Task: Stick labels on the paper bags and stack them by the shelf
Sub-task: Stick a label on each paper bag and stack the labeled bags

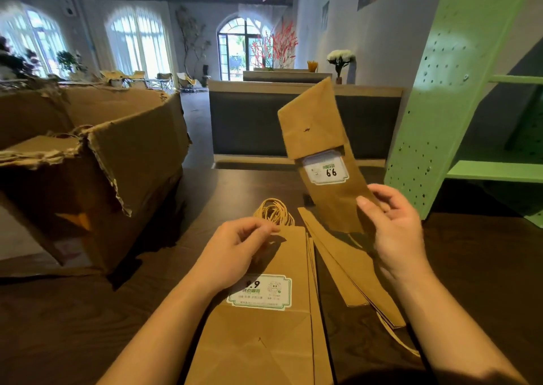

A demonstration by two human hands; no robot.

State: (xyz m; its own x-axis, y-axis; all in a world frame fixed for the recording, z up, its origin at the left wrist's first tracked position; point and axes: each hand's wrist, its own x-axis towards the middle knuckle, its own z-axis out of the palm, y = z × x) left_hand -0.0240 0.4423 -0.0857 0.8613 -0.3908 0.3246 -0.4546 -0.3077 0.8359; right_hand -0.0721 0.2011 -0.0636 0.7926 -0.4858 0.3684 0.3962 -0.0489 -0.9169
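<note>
- Nearest the camera, a flat paper bag [264, 340] lies at the near edge of the desk [484, 267], its mouth pointing away and a white label [260, 292] already stuck on its face.
- At that bag's far end the left hand [235, 246] rests with curled fingers, the fingertips at the mouth edge just beside the twine handles [274, 211]. Whether they actually pinch anything cannot be told.
- The right hand [393, 226] holds the raised bag [320, 149] by its lower end, thumb on the front face. The bag stands tilted above the desk's middle, its folded base uppermost and a second label [324, 171] showing below the fold.
- Under it a pile of bags [349, 270] fans out flat toward the right side of the desk.
- The green shelf [458, 90] rises at the far right corner, and a torn cardboard box [97, 164] sits at the left edge.
- Handling, as a judgement: kraft paper like this is light and fairly stiff when folded flat (though it creases readily), so a thumb-and-fingers hold near one end should do. The twine loops look likely to snag, so taking the paper itself seems safer.
</note>
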